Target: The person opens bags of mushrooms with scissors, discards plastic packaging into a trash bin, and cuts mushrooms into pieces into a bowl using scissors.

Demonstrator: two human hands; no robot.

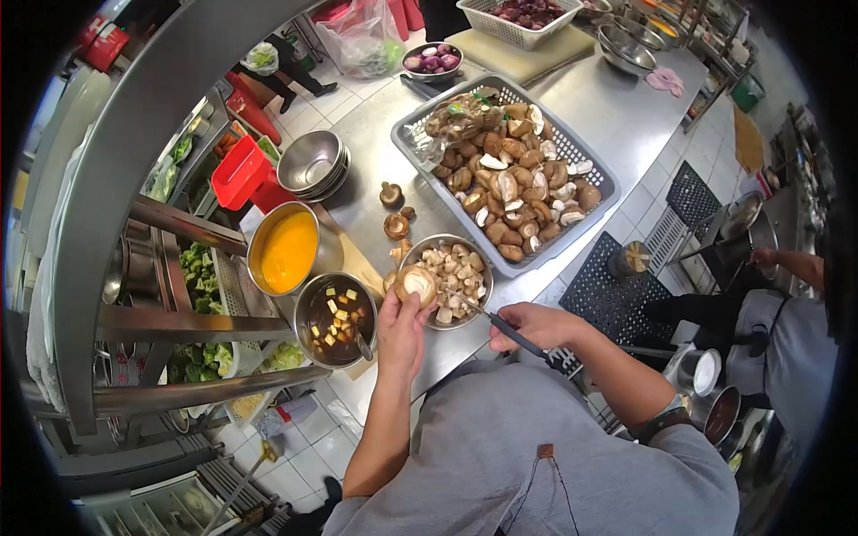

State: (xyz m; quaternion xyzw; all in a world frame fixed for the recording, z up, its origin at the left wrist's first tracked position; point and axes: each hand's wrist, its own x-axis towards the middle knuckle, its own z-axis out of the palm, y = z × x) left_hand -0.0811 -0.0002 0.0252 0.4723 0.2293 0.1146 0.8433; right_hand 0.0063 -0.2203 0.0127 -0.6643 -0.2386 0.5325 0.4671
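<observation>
My left hand [400, 335] grips a brown mushroom [416, 283], its pale underside turned up. The mushroom is over the left edge of a metal bowl [491, 284] filled with cut mushroom pieces [454, 268]. In my right hand [539, 323] is a knife [517, 336] with a long dark handle; its narrow blade points left, over the bowl. Several whole mushrooms [395, 225] lie on the steel table behind the bowl. A grey plastic basket [447, 196] heaped with mushrooms [518, 179] stands beyond it to the right.
At left stand a pot of orange liquid [288, 250] and a pot of dark liquid with pale cubes [335, 322]. Stacked metal bowls [313, 165] and a red container [241, 172] are behind. A steel shelf frame [192, 322] borders the left. Another person [782, 339] works at right.
</observation>
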